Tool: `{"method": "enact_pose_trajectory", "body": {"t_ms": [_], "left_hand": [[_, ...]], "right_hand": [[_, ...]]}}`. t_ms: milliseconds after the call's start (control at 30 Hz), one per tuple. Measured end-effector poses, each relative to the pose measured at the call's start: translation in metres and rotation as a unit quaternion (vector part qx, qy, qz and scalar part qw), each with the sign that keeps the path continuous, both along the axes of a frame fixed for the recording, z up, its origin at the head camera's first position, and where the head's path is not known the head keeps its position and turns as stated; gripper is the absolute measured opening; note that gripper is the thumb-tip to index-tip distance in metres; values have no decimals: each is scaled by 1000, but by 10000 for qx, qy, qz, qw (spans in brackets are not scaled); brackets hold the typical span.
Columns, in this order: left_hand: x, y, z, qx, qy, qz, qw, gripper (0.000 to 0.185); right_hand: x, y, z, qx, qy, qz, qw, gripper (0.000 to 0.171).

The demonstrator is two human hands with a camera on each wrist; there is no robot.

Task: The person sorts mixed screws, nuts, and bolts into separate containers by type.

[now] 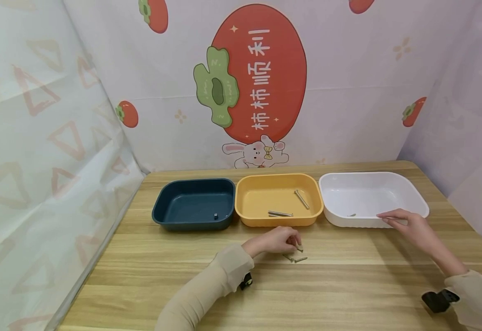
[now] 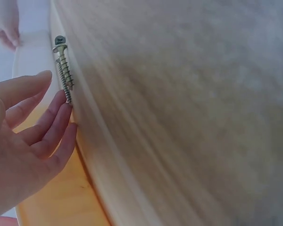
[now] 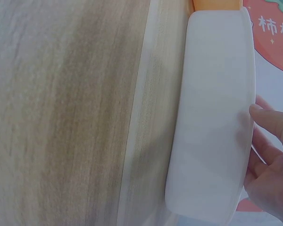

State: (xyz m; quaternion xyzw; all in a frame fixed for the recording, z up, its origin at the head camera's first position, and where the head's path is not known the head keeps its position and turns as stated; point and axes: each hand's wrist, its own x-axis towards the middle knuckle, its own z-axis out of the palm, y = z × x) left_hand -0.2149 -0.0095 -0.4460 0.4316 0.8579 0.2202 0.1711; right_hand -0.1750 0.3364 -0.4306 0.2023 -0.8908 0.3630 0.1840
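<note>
My left hand [image 1: 295, 242] hovers low over the wooden table [image 1: 348, 285], just in front of the yellow tray [image 1: 280, 220]. Its fingers are loosely extended. In the left wrist view the fingertips [image 2: 66, 106] touch the tip of a threaded screw [image 2: 62, 68] lying on the table. Two or three small screws [image 1: 296, 258] lie under and beside that hand. My right hand [image 1: 385, 216] reaches with straight fingers over the front rim of the white tray [image 1: 414, 195] and holds nothing. In the right wrist view the fingers [image 3: 269, 120] sit at that tray's [image 3: 212, 117] rim.
A dark blue tray [image 1: 195, 220] stands left of the yellow one, with a small dark part [image 1: 215, 215] inside. The yellow tray holds two long bolts [image 1: 301, 199]. A small screw [image 1: 351, 214] lies in the white tray. Patterned sheets wall the table behind and at both sides.
</note>
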Motion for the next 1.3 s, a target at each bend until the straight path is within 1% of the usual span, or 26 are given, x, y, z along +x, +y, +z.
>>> {"method": "enact_pose_trajectory", "body": {"t_ms": [333,433,533,700,833,1033,1133,1300], "left_hand": [[1,2,-1,-385,466,-143,9981,9],[1,2,-1,-391,501,-138,9979,8],[2,3,-2,-367,454,-115,9982,8],[2,4,-2,-382,466,-114,9981,7],[2,5,-3,-403,598,-176,9972,6],[2,7,-6,-467,788,-251,9955,5],[2,7,-6,-454,738,-272,9959,6],[2,5,-3,-347,480,-199,9980,7]], "right_hand": [[0,-1,2,88,-8,-47,10000,13],[1,-1,2,118,-1,-66,9999,13],[1,0,2,151,-9,-94,9998,13],[2,0,2,181,-108,-159,9997,12],[2,1,3,136,-160,-190,9996,12],[2,2,1,98,-104,-157,9998,13],[2,2,1,105,-58,-143,9998,13],[1,1,1,120,-107,-107,9998,13]]}}
